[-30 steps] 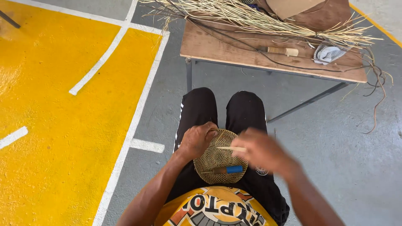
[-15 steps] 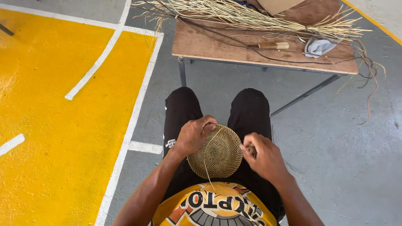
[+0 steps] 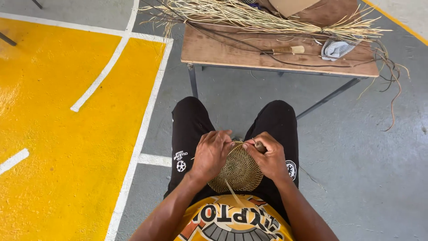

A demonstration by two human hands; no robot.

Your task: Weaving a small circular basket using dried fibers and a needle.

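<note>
A round coiled straw disc (image 3: 238, 172) rests on my lap between my knees in black trousers. My left hand (image 3: 210, 154) grips the disc's left edge, fingers curled over the rim. My right hand (image 3: 269, 157) pinches the top right rim, holding a small wooden-handled tool or strand end against it. A loose straw strand trails down from the disc toward my yellow shirt.
A low wooden table (image 3: 209, 49) stands ahead, piled with a long bundle of dry straw (image 3: 263, 15). A wooden-handled tool (image 3: 285, 50) and a grey cloth (image 3: 336, 48) lie on it. Yellow floor paint with white lines (image 3: 62, 134) spreads to the left.
My right hand has moved in from the right and closed on the disc's top rim. The disc has turned, and its blue patch no longer shows.
</note>
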